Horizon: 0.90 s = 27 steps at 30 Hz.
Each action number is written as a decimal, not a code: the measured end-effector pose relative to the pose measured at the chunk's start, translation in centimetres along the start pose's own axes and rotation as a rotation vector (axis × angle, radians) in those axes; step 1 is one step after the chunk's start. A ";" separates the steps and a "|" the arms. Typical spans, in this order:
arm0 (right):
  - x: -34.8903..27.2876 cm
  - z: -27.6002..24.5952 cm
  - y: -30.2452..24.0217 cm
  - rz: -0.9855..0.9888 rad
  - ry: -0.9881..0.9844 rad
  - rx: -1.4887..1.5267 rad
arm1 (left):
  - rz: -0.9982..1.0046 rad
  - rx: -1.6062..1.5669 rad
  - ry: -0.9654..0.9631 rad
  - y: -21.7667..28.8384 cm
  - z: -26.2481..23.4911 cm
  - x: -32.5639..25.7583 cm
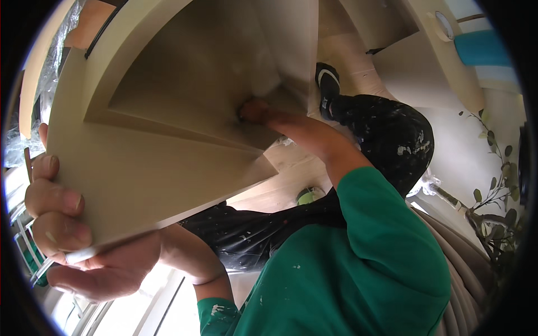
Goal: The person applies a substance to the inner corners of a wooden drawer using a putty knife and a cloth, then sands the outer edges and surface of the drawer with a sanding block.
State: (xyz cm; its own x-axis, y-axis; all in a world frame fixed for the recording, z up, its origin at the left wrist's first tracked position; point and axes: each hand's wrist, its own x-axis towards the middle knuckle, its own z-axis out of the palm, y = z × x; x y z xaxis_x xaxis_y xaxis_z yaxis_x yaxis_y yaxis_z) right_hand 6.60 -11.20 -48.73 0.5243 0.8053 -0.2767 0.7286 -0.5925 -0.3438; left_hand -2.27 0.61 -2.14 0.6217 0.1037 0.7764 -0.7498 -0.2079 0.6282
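Note:
A large beige framed panel (140, 173) with a raised border and a recessed middle stands tilted in front of me. My left hand (84, 241) grips its near left edge, several fingers over the front face and the thumb below. My right arm reaches across to the recessed, shadowed part. There my right hand (256, 111) is closed, with its fingers curled against a dark spot. Whatever it holds, if anything, is hidden in shadow and blur.
Crumpled clear plastic (53, 61) hangs at the far left. My black shoe (328, 89) rests on the floor beyond the panel. A green round container (308, 195) stands beneath me. At right are a leafy plant (496, 224) and a blue rolled object (482, 47).

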 end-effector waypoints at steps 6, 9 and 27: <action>-0.7 -1.0 -0.7 -0.005 -0.031 -0.065 | 0.003 -0.040 0.017 0.5 0.7 -0.1; -0.8 -1.3 -1.0 -0.009 -0.042 -0.095 | -0.011 -0.061 0.019 0.6 0.7 0.0; -1.2 -0.5 -1.0 -0.023 0.001 -0.177 | -0.019 -0.122 0.055 0.6 0.7 -0.2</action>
State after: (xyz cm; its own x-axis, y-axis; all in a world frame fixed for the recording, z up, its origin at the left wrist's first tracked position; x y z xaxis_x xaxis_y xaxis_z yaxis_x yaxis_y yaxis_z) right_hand 5.50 -11.54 -47.59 0.5068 0.8188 -0.2696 0.8067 -0.5607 -0.1864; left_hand -2.69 -0.27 -1.94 0.6253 0.1603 0.7637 -0.7620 -0.0855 0.6419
